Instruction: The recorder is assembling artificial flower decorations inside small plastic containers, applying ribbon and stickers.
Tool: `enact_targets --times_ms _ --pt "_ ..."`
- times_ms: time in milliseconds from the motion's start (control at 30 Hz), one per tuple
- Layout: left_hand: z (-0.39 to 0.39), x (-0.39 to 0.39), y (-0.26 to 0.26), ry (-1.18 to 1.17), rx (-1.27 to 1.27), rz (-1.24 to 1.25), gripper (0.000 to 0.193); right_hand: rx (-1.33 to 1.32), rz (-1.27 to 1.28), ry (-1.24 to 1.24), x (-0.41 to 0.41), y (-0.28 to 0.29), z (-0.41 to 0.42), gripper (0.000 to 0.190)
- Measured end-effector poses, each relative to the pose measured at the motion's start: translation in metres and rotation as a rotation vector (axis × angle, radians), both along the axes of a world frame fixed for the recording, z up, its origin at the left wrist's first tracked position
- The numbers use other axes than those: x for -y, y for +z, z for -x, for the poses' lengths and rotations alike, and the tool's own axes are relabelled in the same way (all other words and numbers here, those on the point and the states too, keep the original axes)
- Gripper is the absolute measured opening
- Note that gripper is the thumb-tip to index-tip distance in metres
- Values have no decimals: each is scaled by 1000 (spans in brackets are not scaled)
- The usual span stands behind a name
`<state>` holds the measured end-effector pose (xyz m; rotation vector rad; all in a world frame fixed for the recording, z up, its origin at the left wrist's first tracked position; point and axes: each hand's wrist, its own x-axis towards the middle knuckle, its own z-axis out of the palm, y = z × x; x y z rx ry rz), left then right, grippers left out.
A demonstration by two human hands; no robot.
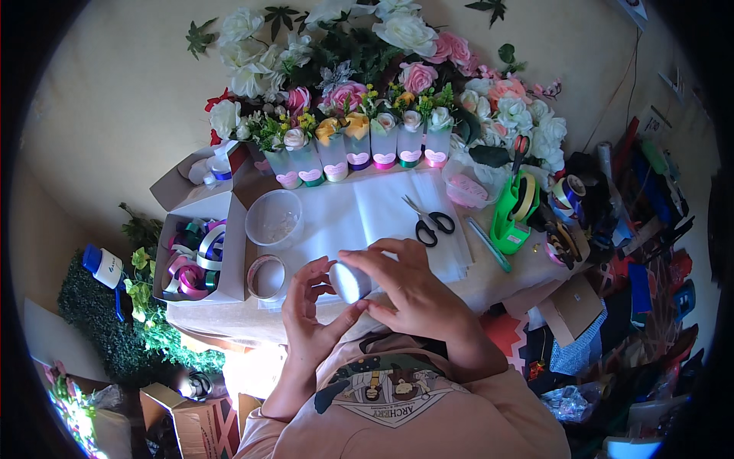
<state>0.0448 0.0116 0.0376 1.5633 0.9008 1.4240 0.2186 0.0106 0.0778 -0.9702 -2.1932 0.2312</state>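
My left hand point(312, 310) and my right hand point(401, 287) hold a small white round piece point(349, 283) between their fingers, above the near edge of the table. Translucent white sheets point(367, 212) lie flat beyond the hands. Black-handled scissors point(431, 222) rest on the sheets with their blades slightly apart. Left of my hands are a roll of tape point(268, 277) and a round clear plastic tub point(274, 218) with small bits in it. A row of frosted cups point(385, 143) with artificial flowers and heart-shaped pink labels stands at the back.
A white box point(232, 252) of ribbon rolls stands left. On the right are a green tape dispenser point(507, 226), a teal cutter or pen point(488, 244), a plastic container point(470, 186) with pink pieces, and pliers point(565, 241). Artificial roses point(407, 31) line the wall.
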Motion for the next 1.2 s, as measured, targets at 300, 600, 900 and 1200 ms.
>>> enact_targets --times_ms 300,600,900,1200 --pt "14 -5 -23 93 268 81 57 0 -52 -65 -1 5 3 73" --pt "18 -8 -24 19 452 140 55 -329 -79 -273 -15 -5 -17 47" --pt "30 -2 -35 -188 321 -17 54 -574 283 23 -26 -21 0 31" --pt "76 14 -54 417 93 -196 34 -340 70 -93 -42 -24 20 15"
